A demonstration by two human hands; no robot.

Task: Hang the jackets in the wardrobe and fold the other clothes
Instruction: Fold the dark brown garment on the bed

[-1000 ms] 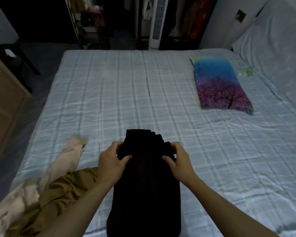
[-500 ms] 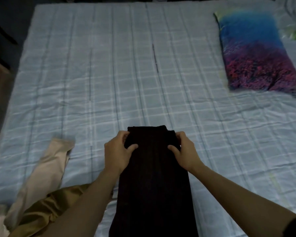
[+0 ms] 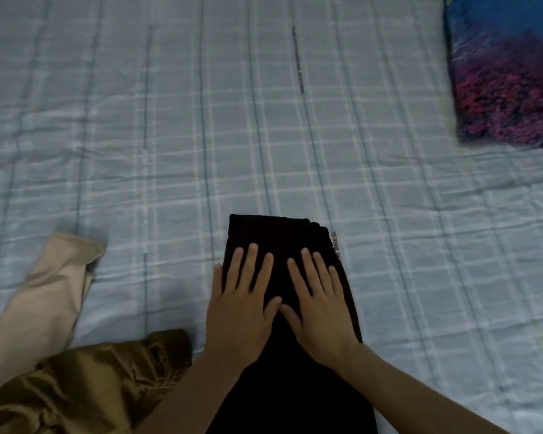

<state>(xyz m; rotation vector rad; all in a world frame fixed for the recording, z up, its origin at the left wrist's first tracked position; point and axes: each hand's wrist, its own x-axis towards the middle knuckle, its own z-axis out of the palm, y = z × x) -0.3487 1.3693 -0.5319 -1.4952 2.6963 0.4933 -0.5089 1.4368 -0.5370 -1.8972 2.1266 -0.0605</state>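
Note:
A black garment, folded into a long narrow strip, lies on the bed in front of me. My left hand and my right hand lie flat on it side by side, fingers straight and spread, pressing it down. The thumbs nearly meet at the middle. To the left lie a crumpled olive-brown garment and a beige one, unfolded.
The bed carries a pale blue checked sheet. A pillow with a blue and pink-red print lies at the upper right. The sheet stretches bare beyond the black garment and to its right.
Both hands let go of the garment's far edge, which they pinched before, and now press flat on it. The view has dropped closer to the bed.

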